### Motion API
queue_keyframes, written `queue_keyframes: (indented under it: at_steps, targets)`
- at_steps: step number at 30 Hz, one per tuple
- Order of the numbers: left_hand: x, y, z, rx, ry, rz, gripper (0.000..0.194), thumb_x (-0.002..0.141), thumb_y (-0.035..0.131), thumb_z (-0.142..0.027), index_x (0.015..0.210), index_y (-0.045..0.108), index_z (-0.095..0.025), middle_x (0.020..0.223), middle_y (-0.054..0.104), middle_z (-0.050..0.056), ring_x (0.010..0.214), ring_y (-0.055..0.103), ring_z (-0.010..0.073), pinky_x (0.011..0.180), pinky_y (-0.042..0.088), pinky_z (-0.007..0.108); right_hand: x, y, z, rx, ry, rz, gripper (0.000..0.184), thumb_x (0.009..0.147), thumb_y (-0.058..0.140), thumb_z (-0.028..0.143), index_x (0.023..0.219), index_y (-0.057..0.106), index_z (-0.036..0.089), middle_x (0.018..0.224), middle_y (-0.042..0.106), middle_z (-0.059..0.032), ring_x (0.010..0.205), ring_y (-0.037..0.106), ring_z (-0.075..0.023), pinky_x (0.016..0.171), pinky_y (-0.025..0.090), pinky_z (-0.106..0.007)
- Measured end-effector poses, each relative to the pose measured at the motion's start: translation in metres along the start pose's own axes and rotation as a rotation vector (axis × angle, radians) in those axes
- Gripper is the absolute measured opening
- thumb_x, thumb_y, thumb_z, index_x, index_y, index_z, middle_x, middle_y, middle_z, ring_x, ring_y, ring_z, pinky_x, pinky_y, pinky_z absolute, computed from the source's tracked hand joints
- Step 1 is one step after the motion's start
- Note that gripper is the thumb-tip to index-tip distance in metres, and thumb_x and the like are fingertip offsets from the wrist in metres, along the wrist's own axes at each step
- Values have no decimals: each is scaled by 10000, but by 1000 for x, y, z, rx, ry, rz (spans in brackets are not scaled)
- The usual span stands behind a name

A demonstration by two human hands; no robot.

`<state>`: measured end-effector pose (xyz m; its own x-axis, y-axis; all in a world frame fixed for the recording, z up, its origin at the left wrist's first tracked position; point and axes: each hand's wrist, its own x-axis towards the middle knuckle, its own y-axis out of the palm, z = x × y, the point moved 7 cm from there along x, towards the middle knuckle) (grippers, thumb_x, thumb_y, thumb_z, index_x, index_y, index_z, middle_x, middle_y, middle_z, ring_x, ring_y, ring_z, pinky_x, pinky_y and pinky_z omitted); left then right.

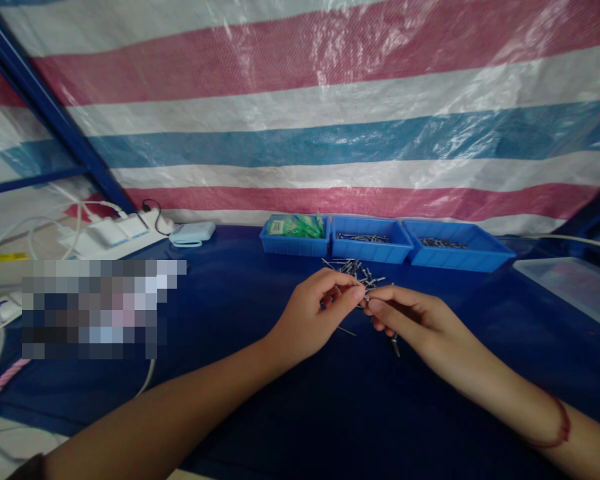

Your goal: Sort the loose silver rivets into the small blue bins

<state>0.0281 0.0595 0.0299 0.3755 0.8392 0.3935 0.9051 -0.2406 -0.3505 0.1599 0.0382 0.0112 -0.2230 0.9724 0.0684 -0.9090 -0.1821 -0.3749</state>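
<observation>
My left hand (316,312) and my right hand (410,320) meet fingertip to fingertip over a dark blue table (330,413). Both are pinched on a small metal pin (366,295) between them. A loose pile of thin metal pins (356,269) lies on the table just beyond the fingertips. A few single pins lie under and beside the hands. A red string bracelet circles my right wrist (560,427).
Three blue bins stand in a row at the back: the left bin (294,244) holds green packets, the middle bin (371,249) and right bin (460,255) hold metal parts. A power strip with chargers (115,237) and white cables lie left. A clear tray (570,283) sits right.
</observation>
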Motion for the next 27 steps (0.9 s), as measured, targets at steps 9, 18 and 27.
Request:
queue_keyframes:
  at_steps: [9,18,27]
  targets:
    - [0,-1,1,18,25,-12,157,864,548,-283,877,645,-161,793,610,11,715,543,116,644,412,226,0,-1,1,-16,-15,-30,259,820,544,444,873,645,211,669,565,2,584,527,-122,479,412,-231]
    - [0,-2,-2,17,44,-22,135,856,557,-248,906,650,-166,797,604,10,711,547,112,638,415,222,0,-5,3,-16,-40,-106,233,797,572,429,870,637,218,645,565,15,562,530,-121,465,423,-231]
    - [0,-4,-2,37,68,-49,112,839,574,-202,913,653,-176,796,598,3,688,534,101,622,413,212,-2,-16,5,18,-127,-256,193,751,650,382,824,627,205,725,632,-14,606,573,-131,537,468,-243]
